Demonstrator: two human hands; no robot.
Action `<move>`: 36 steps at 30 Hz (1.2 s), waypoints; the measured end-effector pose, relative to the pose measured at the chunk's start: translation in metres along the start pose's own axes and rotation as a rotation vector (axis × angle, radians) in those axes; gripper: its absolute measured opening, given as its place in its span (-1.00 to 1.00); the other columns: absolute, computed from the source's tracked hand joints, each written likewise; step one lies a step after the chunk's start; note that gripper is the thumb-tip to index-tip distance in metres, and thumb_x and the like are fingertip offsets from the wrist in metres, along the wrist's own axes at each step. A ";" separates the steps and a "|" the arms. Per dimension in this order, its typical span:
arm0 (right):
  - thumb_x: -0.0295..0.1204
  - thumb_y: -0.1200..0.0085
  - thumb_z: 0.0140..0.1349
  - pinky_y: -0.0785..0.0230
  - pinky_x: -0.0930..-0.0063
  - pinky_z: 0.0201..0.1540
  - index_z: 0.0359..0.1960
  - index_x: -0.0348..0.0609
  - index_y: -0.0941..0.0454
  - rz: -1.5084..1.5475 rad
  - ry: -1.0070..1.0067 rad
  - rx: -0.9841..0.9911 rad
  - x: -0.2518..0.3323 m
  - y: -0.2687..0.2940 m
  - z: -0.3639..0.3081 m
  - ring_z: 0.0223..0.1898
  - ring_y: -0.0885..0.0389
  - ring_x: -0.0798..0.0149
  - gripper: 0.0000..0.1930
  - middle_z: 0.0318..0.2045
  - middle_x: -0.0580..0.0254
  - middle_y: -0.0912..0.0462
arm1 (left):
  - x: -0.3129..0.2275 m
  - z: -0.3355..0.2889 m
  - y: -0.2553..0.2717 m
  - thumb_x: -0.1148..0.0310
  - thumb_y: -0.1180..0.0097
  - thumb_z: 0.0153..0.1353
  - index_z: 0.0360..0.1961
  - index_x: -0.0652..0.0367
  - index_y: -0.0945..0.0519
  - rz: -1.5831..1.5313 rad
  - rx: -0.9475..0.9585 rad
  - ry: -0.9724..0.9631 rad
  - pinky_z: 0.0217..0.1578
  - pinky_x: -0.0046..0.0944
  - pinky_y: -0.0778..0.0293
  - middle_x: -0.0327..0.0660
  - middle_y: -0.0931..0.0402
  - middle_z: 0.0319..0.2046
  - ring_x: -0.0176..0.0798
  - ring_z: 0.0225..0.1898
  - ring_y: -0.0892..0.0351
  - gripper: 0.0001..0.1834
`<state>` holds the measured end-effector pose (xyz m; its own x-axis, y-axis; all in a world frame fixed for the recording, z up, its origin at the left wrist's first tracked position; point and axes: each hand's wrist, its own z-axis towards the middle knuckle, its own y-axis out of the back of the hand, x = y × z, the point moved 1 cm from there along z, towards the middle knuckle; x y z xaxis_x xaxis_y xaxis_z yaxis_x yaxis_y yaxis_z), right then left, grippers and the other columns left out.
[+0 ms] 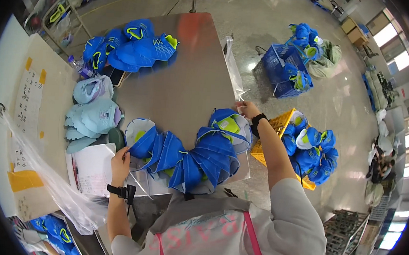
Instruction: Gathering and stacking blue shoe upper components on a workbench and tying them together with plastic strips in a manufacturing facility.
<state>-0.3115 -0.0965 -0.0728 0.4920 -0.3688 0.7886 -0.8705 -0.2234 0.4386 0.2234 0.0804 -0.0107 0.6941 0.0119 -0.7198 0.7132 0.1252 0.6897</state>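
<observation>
A curved row of nested blue shoe uppers (181,166) with lime-green linings lies across the near edge of the table, close to my body. At its left end, my left hand (120,163) has thumb and fingers pinched together beside the outermost upper; what they pinch is too small to make out. Beyond the row's right end, my right hand (248,110) is closed, its fingertips together beside the last upper (229,123). Thin white strands and a clear plastic strip (234,68) hang at the table edge by those fingertips.
More blue uppers (136,49) and pale-blue uppers (96,113) lie on the table (183,88), near a paper sheet (98,172) with a pen. A blue crate (277,68) and a yellow crate (280,123), both holding blue uppers, stand to the right. A fan (194,3) stands beyond.
</observation>
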 end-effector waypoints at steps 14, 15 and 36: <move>-0.54 0.09 0.09 -0.23 0.69 -0.61 0.02 -0.14 -0.33 -0.338 0.219 1.045 0.049 -0.004 0.013 -0.64 -0.32 0.55 -0.61 -0.53 0.38 -0.41 | -0.052 -0.011 -0.034 0.45 0.12 0.21 -0.12 0.31 -0.50 0.084 -0.251 0.310 -0.17 -0.27 -0.40 0.03 -0.53 -0.22 -0.07 -0.21 -0.53 -0.74; -0.55 0.09 0.07 -0.24 0.66 -0.63 -0.04 -0.18 -0.35 -0.287 0.238 1.009 0.050 -0.006 0.016 -0.65 -0.34 0.53 -0.65 -0.54 0.33 -0.43 | -0.055 -0.011 -0.038 0.46 0.12 0.21 -0.13 0.30 -0.51 0.100 -0.298 0.313 -0.18 -0.26 -0.40 0.01 -0.54 -0.24 -0.09 -0.23 -0.53 -0.75; -0.31 -0.01 0.19 0.03 0.75 -0.70 -0.48 0.02 -0.43 0.468 0.068 0.611 0.052 -0.007 -0.030 -0.69 -0.19 0.64 -0.87 -0.63 0.55 -0.36 | -0.336 -0.269 -0.137 0.40 0.12 0.24 -0.23 0.25 -0.52 -0.228 -1.010 0.559 -0.19 -0.36 -0.37 -0.23 -0.54 -0.30 -0.35 -0.26 -0.46 -0.80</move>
<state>-0.2800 -0.0865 -0.0222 0.0554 -0.4957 0.8667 -0.8155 -0.5232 -0.2472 -0.1338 0.3266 0.1156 0.2421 0.2898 -0.9260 0.2395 0.9070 0.3465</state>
